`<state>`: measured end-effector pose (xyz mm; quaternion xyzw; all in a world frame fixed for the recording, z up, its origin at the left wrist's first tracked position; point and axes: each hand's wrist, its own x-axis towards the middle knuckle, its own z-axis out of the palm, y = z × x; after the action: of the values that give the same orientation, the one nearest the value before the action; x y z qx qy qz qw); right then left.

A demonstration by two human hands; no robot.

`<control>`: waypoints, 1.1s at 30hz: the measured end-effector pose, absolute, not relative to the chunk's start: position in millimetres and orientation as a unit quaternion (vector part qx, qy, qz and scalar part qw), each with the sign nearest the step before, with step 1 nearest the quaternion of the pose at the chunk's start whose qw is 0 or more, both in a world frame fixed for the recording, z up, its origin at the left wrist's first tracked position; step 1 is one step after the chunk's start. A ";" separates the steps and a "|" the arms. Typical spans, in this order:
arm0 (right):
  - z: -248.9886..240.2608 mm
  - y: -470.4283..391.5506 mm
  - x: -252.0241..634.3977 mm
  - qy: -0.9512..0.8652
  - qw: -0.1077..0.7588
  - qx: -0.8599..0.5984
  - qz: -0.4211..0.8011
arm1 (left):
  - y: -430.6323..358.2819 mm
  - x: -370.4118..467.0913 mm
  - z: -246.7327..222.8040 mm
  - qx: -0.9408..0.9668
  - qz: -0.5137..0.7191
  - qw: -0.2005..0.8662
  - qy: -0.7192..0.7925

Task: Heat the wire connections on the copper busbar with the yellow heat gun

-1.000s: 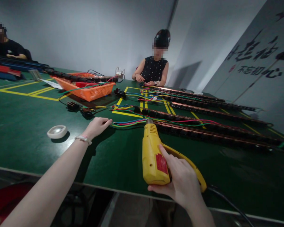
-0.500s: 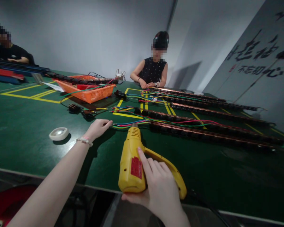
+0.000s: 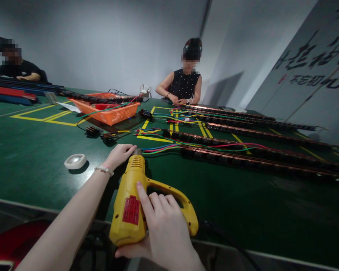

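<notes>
My right hand (image 3: 164, 220) is wrapped around the body of a yellow heat gun (image 3: 130, 199) with a red vent panel. The gun's nozzle points away from me, close to the fingertips of my left hand (image 3: 121, 154). My left fingers pinch the ends of a bundle of coloured wires (image 3: 161, 148), blue, red and yellow-green. These wires run right to a long dark bar with copper strips (image 3: 228, 158) lying on the green table (image 3: 228, 210). The nozzle partly hides the wire ends.
Several similar bars (image 3: 271, 141) lie behind. Black connectors (image 3: 109, 138) sit left of the wires, with an orange basket (image 3: 113, 114) beyond. A white roll of tape (image 3: 75, 161) lies left of my forearm. One person (image 3: 183, 84) works opposite, another (image 3: 22, 69) at far left.
My right hand has moved the heat gun left, so its nozzle went from the middle of the wires to their ends by my left fingers. My left hand keeps its pinch.
</notes>
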<state>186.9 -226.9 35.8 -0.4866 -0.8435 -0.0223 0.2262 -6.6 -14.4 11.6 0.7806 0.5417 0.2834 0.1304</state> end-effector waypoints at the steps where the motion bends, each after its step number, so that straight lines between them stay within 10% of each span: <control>1: 36.3 -226.5 188.1 -0.846 0.225 -0.483 -0.021 | -14.6 -6.8 11.5 0.780 0.283 0.131 0.543; 33: 34.1 -234.9 289.9 -0.787 0.266 -0.544 -0.117 | -19.6 -5.9 17.2 0.784 0.269 0.141 0.542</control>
<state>289.9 -234.9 34.1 -0.5439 -0.7871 -0.1171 0.2663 -5.9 -19.6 17.2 0.7837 0.5420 0.2687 0.1408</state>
